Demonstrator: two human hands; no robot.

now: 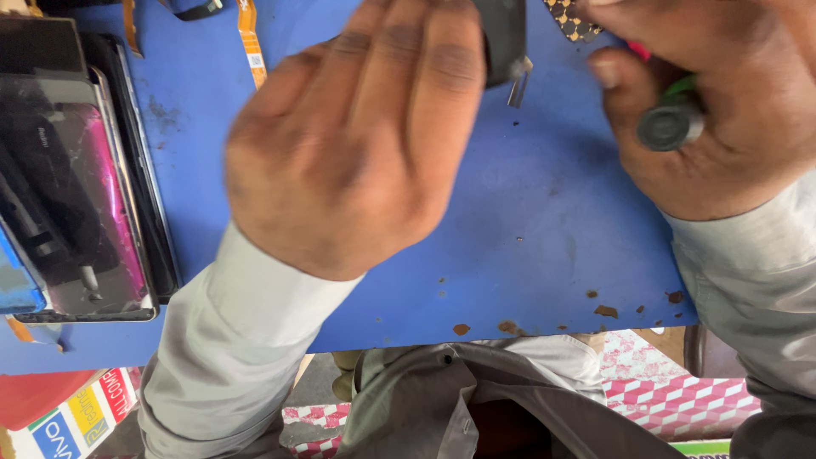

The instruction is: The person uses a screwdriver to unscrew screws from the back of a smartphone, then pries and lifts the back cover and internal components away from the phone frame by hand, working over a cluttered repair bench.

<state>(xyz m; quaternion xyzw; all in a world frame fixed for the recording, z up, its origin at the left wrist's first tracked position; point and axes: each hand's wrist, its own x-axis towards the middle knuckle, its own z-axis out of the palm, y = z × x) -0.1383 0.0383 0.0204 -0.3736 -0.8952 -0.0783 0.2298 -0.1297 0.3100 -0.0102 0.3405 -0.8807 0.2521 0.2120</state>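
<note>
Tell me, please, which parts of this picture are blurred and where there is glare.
Head view: the left hand is soft with blur; the right hand and the round black tool end look sharper; pale glare lies on the stacked phone screens; the blue mat is evenly lit.

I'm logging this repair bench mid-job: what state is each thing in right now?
Left hand: palm down, fingers resting on a dark part.
Right hand: closed around a screwdriver, cap end showing.
Phones: stacked at mat's left edge, screens dark, top one cracked.
Flex cable: loose, flat on mat.
Blue mat: stained, chipped along near edge.
</note>
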